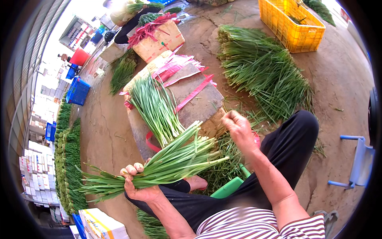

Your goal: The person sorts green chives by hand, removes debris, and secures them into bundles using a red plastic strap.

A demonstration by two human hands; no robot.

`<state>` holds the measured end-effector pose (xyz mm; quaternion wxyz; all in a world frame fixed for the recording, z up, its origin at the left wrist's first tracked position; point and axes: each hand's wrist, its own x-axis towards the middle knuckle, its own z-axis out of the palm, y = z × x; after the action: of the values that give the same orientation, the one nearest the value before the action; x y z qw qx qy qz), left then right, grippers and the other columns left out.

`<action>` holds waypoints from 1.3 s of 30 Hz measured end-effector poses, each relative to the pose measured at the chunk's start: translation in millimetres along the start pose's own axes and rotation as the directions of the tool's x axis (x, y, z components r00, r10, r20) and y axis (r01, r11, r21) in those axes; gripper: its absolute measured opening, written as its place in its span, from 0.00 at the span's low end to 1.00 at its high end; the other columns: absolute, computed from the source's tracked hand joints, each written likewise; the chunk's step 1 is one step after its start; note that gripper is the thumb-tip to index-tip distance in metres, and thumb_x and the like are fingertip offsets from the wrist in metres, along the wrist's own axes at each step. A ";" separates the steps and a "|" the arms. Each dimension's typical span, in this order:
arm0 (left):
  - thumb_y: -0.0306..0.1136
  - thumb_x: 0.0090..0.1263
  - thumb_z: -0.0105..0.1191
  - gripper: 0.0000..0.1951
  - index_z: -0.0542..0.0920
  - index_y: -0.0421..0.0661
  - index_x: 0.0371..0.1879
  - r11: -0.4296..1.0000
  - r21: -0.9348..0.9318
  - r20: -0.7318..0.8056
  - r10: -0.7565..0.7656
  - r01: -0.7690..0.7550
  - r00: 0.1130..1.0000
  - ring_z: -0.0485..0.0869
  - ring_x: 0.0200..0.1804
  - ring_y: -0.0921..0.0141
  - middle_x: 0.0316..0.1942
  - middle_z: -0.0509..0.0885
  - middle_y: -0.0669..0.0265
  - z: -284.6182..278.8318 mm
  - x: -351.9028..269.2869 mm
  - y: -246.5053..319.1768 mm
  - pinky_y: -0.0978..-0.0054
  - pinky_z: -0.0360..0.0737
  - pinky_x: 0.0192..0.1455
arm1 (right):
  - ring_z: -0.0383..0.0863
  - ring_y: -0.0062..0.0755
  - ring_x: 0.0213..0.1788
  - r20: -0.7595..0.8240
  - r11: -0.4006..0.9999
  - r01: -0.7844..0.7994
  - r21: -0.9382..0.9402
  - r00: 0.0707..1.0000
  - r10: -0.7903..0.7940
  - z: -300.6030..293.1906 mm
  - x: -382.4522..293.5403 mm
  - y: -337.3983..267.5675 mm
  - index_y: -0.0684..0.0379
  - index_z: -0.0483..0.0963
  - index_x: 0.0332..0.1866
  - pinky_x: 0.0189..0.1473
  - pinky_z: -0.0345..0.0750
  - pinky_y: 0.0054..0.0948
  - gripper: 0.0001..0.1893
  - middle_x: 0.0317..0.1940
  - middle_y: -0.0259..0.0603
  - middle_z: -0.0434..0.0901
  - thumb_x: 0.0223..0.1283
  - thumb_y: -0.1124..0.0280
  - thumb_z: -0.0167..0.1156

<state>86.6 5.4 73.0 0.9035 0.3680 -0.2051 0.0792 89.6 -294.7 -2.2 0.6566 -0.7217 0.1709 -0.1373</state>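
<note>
My left hand (138,185) is closed around a bunch of green leafy stalks, likely garlic chives (176,161), its pale cut ends pointing right. My right hand (240,128) is raised right of those ends, fingers curled together; whether it pinches anything thin is not clear. Beyond the held bunch, a smaller bundle of chives (155,110) lies on a worn board (191,101) set on a foam block. A pink strip (195,93) lies across the board, and more pink strips (176,65) are heaped at its far end. A pink loop (151,142) shows under the bundle's near end.
A large pile of chives (262,71) lies on the floor at right, below a yellow crate (292,27). Loose trimmings (223,164) lie by my foot. A blue stool (356,164) is far right. Another person (128,21) sits beyond a foam box (159,40). Chive rows (70,161) line the left.
</note>
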 end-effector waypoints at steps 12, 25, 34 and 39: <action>0.32 0.72 0.50 0.07 0.76 0.46 0.45 0.999 0.050 0.063 -0.002 -0.002 0.998 0.80 0.45 0.63 0.40 0.80 0.62 11.2 -0.7 -5.9 0.38 0.75 0.61 | 0.83 0.56 0.44 0.422 0.946 -0.132 -0.297 0.870 0.254 29.7 -21.4 -23.5 0.62 0.79 0.41 0.48 0.76 0.47 0.22 0.37 0.55 0.84 0.56 0.51 0.55; 0.37 0.74 0.51 0.10 0.79 0.45 0.44 0.994 -0.094 -0.202 -0.070 0.052 0.977 0.81 0.48 0.68 0.41 0.83 0.65 -23.7 -0.2 18.1 0.50 0.77 0.60 | 0.83 0.45 0.50 0.342 0.784 0.242 -0.571 0.939 -0.040 -12.6 8.8 18.1 0.61 0.78 0.48 0.54 0.72 0.45 0.24 0.42 0.52 0.83 0.56 0.50 0.60; 0.39 0.76 0.49 0.13 0.82 0.43 0.44 0.975 -0.131 -0.208 -0.206 0.181 0.956 0.83 0.48 0.66 0.45 0.86 0.64 -27.3 -3.5 3.9 0.47 0.75 0.62 | 0.76 0.14 0.38 0.604 0.904 -0.259 0.341 0.797 0.000 17.4 -1.5 -7.7 0.61 0.76 0.44 0.42 0.76 0.21 0.06 0.35 0.28 0.80 0.67 0.72 0.62; 0.35 0.75 0.51 0.09 0.83 0.45 0.42 0.972 -0.126 -0.226 -0.222 0.198 0.948 0.85 0.47 0.62 0.44 0.87 0.61 -12.3 -0.5 -7.7 0.43 0.78 0.58 | 0.76 0.14 0.36 0.498 0.944 -0.144 0.296 0.867 -0.024 9.7 6.2 3.9 0.62 0.76 0.44 0.40 0.74 0.19 0.06 0.32 0.27 0.79 0.64 0.76 0.62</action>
<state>92.3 8.5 60.0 0.9423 0.3293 -0.0585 0.0154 99.1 -289.0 -7.2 0.7914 -0.6095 -0.0051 0.0467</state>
